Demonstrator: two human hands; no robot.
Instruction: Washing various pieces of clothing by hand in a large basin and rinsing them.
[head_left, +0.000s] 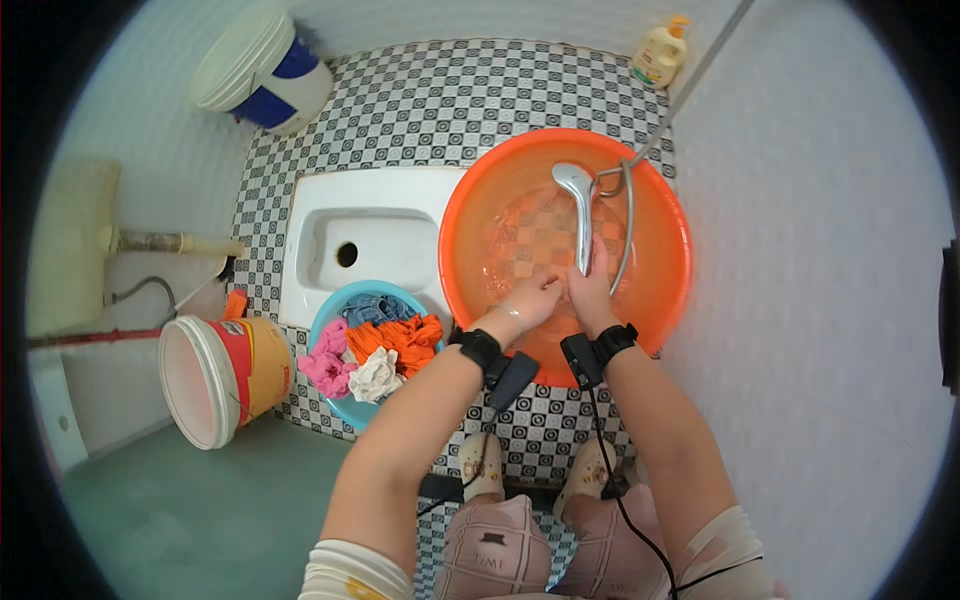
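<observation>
A large orange plastic basin (679, 247) sits on the tiled floor before me, with clear water (525, 232) in its bottom. Over it, my right hand (592, 294) grips the lower end of a chrome handheld shower head (581, 202), whose head lies toward the basin's far side. Its metal hose (628, 217) loops inside the basin and runs up to the far right. Close beside, on the left, my left hand (534, 298) has its fingers curled in, and no object shows in it. Whether water runs from the shower head I cannot tell.
Left of the orange basin is a white squat toilet (375, 180). A blue basin (352, 411) of crumpled clothes (397, 341) overlaps its near corner. Two buckets, one white-and-blue (307, 82) and one red-and-yellow (262, 360), stand at left. A pump bottle (660, 56) is by the far-right wall.
</observation>
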